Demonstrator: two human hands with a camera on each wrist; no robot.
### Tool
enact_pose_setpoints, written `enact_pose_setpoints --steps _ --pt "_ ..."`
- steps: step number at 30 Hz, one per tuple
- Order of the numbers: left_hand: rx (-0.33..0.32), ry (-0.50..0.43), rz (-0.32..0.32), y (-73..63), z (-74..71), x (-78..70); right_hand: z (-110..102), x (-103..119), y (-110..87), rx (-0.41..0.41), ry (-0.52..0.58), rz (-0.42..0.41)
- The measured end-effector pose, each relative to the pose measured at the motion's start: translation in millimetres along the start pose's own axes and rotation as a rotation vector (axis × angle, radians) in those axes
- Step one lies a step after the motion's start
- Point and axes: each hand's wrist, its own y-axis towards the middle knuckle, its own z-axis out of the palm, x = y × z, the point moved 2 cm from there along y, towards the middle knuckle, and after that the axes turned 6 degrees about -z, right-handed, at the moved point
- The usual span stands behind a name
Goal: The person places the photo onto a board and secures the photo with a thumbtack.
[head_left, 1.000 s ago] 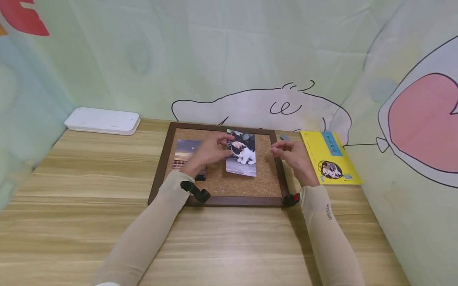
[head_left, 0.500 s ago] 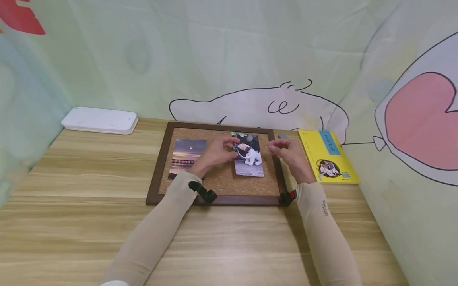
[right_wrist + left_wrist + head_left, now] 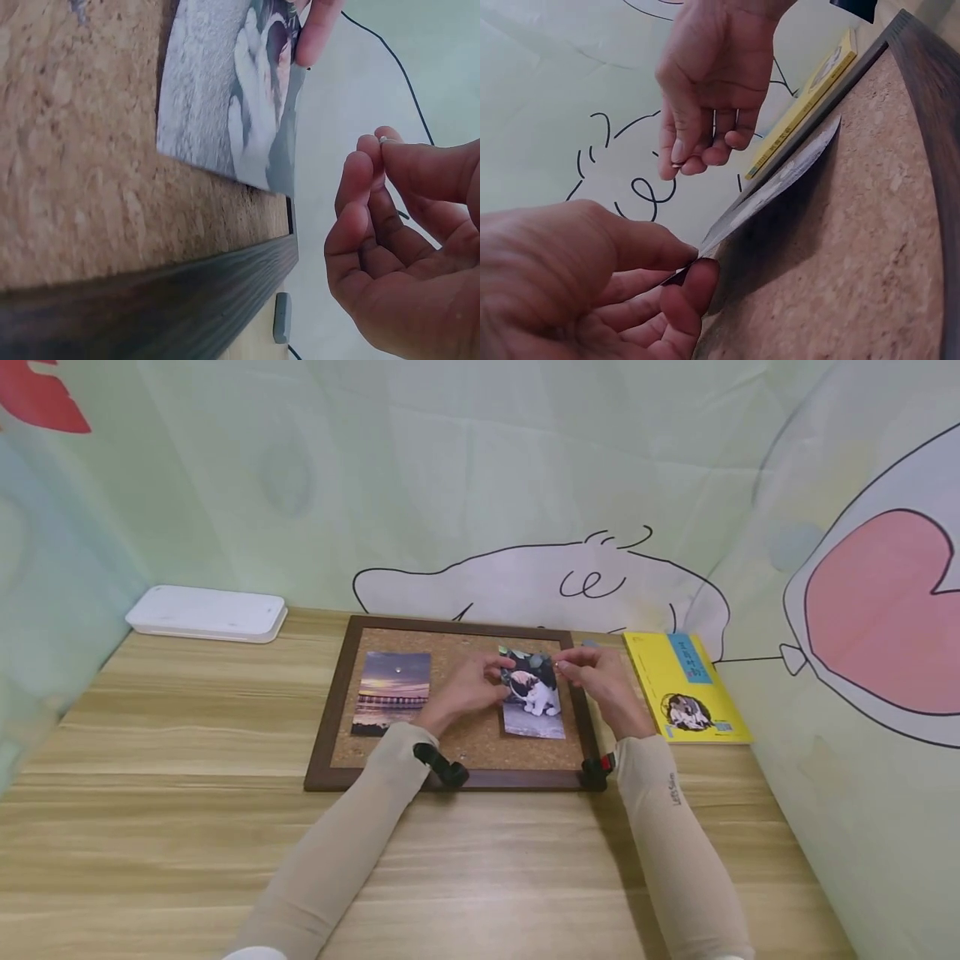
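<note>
A photo [image 3: 534, 720] of a black-and-white cat is pinched at its left edge between the thumb and fingers of my left hand [image 3: 468, 687]. It is raised at an angle over the right part of a cork board [image 3: 457, 745], as the left wrist view shows. My right hand [image 3: 603, 687] is close by the photo's upper right corner, pinching a tiny shiny thumbtack [image 3: 383, 139] between thumb and index finger. On the board's left side lies a sunset photo [image 3: 393, 693] with a small silver dot near its top.
Dark wood frames the board [image 3: 480, 781]. A yellow book [image 3: 686, 689] lies to its right, and a small grey object [image 3: 282, 318] sits beyond its right edge. Farther left is a white flat case [image 3: 206, 612]. A printed cloth [image 3: 465, 485] stands behind the table.
My left hand has carried the cat photo to the right and slightly down across the board. The right hand has moved left, close to the photo's upper right corner.
</note>
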Motion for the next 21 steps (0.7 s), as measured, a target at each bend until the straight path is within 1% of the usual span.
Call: enact_pose_setpoints --steps 5,9,11,15,21 --pt "0.021 0.048 0.016 0.7 6.9 -1.0 3 0 2.7 0.013 0.008 -0.014" --pt "0.005 0.085 0.034 0.7 9.8 -0.8 5 0 5.1 0.032 -0.005 -0.008" --pt "-0.007 0.104 0.056 0.7 11.0 -0.7 5 0 7.5 0.044 -0.019 -0.008" --pt "-0.006 0.12 0.083 0.9 14.3 -0.7 3 -1 13.0 0.068 -0.04 -0.021" --pt "-0.013 0.167 0.076 0.5 18.3 -0.8 2 0 22.8 0.128 -0.035 -0.036"
